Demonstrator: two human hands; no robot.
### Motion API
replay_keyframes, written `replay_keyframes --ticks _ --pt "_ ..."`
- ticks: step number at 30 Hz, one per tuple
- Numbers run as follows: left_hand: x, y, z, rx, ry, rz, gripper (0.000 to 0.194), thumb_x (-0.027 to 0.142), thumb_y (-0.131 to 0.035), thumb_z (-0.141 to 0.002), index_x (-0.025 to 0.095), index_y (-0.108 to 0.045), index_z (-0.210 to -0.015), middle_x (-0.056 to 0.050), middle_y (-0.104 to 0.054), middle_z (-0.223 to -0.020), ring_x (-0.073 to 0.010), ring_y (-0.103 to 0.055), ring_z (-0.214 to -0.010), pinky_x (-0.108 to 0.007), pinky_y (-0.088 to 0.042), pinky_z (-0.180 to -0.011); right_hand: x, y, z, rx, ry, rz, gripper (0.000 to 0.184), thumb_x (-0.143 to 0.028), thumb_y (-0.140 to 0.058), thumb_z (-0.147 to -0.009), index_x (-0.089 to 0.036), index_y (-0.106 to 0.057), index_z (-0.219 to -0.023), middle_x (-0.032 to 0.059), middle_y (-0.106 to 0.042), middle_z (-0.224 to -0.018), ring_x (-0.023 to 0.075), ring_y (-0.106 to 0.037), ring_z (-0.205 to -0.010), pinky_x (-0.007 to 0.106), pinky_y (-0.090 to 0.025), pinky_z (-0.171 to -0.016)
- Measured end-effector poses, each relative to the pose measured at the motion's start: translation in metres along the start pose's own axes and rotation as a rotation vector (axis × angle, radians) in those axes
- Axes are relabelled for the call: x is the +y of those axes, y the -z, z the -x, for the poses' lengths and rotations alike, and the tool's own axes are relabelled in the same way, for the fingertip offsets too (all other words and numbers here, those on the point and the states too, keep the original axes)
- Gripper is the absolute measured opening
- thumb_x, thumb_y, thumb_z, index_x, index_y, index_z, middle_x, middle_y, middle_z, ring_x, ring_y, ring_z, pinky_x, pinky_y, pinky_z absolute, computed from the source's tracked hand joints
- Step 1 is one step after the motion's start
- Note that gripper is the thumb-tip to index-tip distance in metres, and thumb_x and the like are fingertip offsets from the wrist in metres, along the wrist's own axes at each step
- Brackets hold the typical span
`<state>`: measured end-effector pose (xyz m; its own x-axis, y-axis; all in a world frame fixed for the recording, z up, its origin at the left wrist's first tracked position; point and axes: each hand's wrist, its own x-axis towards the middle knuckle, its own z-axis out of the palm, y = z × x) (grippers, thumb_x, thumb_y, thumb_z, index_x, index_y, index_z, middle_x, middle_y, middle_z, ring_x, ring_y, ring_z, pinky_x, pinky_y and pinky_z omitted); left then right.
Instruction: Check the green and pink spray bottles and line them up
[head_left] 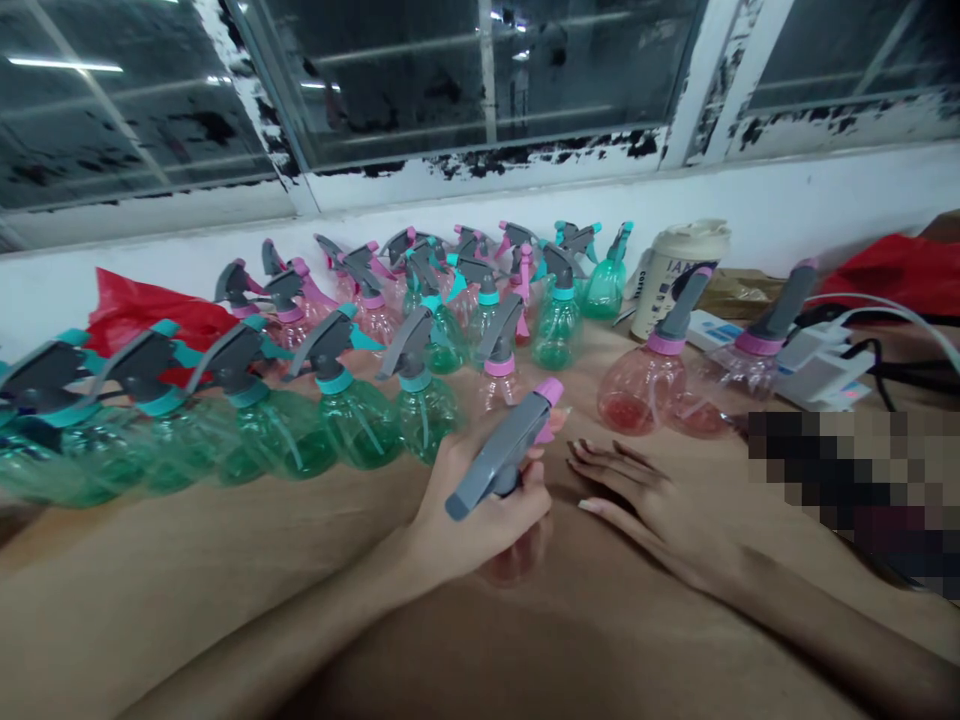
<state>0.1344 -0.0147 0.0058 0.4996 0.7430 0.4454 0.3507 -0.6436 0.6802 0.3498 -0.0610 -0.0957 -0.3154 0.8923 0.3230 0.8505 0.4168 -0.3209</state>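
Observation:
My left hand (pixel 480 500) is wrapped round the neck of a pink spray bottle (pixel 516 555), whose grey trigger head with a pink nozzle points away to the upper right. Fingers cover most of its collar and trigger. Just right of it, my right hand (pixel 649 500) lies low over the table with fingers stretched out, holding nothing. Beyond my left hand stands another spray bottle with a pink collar (pixel 499 370). A row of green spray bottles (pixel 360 430) with turquoise collars runs off to the left.
More pink and green spray bottles (pixel 555 330) crowd along the wall. At right stand two pink bottles (pixel 641 390), a paper cup (pixel 675 270) and a white power strip (pixel 825 365) with cables. Red plastic (pixel 142 315) lies at left, red material (pixel 892 275) at right.

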Motion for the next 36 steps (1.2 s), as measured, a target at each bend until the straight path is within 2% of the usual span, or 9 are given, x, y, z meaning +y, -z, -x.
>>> replay_keyframes --ticks 4,12,16,21,26,31,36 --pt "0.0011 0.0005 -0.0024 0.027 -0.057 0.004 0.019 0.01 -0.05 -0.068 0.021 -0.058 -0.082 -0.002 -0.064 -0.081 -0.017 -0.06 -0.073 -0.031 -0.051 -0.073 -0.0002 0.0012 0.0007 -0.009 -0.004 -0.017 0.046 -0.042 -0.041 -0.091 -0.021 -0.044 -0.132 0.0079 -0.051 -0.133 0.0224 -0.044 -0.125 0.051 -0.033 -0.105" --pt "0.0023 0.0011 -0.0014 0.014 0.014 -0.016 0.008 0.017 -0.049 -0.071 0.022 -0.055 -0.074 0.0 -0.055 -0.067 -0.0159 -0.052 -0.059 -0.031 -0.048 -0.061 -0.0018 0.0036 0.0009 -0.021 -0.005 -0.015 0.046 -0.043 -0.042 -0.091 -0.022 -0.045 -0.131 0.0083 -0.052 -0.132 0.0234 -0.046 -0.123 0.053 -0.032 -0.104" --pt "0.0033 0.004 -0.0027 -0.033 -0.012 0.0 0.009 0.015 -0.048 -0.07 0.022 -0.053 -0.069 0.001 -0.057 -0.067 -0.0149 -0.055 -0.058 -0.028 -0.047 -0.058 -0.0013 0.0031 0.0013 -0.008 -0.002 -0.011 0.046 -0.043 -0.042 -0.091 -0.023 -0.044 -0.132 0.0083 -0.052 -0.132 0.0236 -0.046 -0.123 0.053 -0.031 -0.104" --pt "0.0066 0.0086 -0.0075 -0.072 -0.044 0.051 0.011 0.016 -0.049 -0.072 0.023 -0.055 -0.077 0.003 -0.055 -0.062 -0.0122 -0.051 -0.052 -0.024 -0.047 -0.053 -0.0012 0.0023 0.0021 0.002 -0.001 -0.015 0.047 -0.043 -0.043 -0.09 -0.025 -0.042 -0.133 0.0076 -0.051 -0.133 0.0237 -0.045 -0.123 0.053 -0.031 -0.104" --pt "0.0055 0.0069 -0.0066 -0.089 -0.013 0.036 0.011 0.015 -0.051 -0.074 0.022 -0.055 -0.081 0.003 -0.057 -0.066 -0.0114 -0.054 -0.053 -0.023 -0.049 -0.055 -0.0013 0.0022 0.002 -0.008 0.001 -0.005 0.047 -0.043 -0.041 -0.091 -0.022 -0.044 -0.132 0.0085 -0.051 -0.133 0.0235 -0.044 -0.124 0.053 -0.03 -0.105" --pt "0.0035 0.0072 -0.0053 -0.121 -0.025 0.024 0.007 0.015 -0.056 -0.073 0.022 -0.054 -0.075 0.002 -0.06 -0.07 -0.0131 -0.059 -0.062 -0.026 -0.052 -0.067 -0.0024 0.0024 0.0022 0.012 0.0 -0.002 0.046 -0.043 -0.042 -0.091 -0.024 -0.044 -0.132 0.0081 -0.052 -0.132 0.0237 -0.045 -0.124 0.052 -0.03 -0.105" --pt "0.0054 0.0094 -0.0062 -0.077 -0.037 0.0 0.011 0.014 -0.056 -0.071 0.021 -0.05 -0.066 0.005 -0.052 -0.059 -0.0094 -0.047 -0.048 -0.022 -0.047 -0.051 -0.0025 0.0028 0.0025 0.007 0.002 -0.002 0.046 -0.042 -0.042 -0.091 -0.025 -0.043 -0.133 0.0074 -0.052 -0.132 0.0236 -0.044 -0.124 0.053 -0.03 -0.105"
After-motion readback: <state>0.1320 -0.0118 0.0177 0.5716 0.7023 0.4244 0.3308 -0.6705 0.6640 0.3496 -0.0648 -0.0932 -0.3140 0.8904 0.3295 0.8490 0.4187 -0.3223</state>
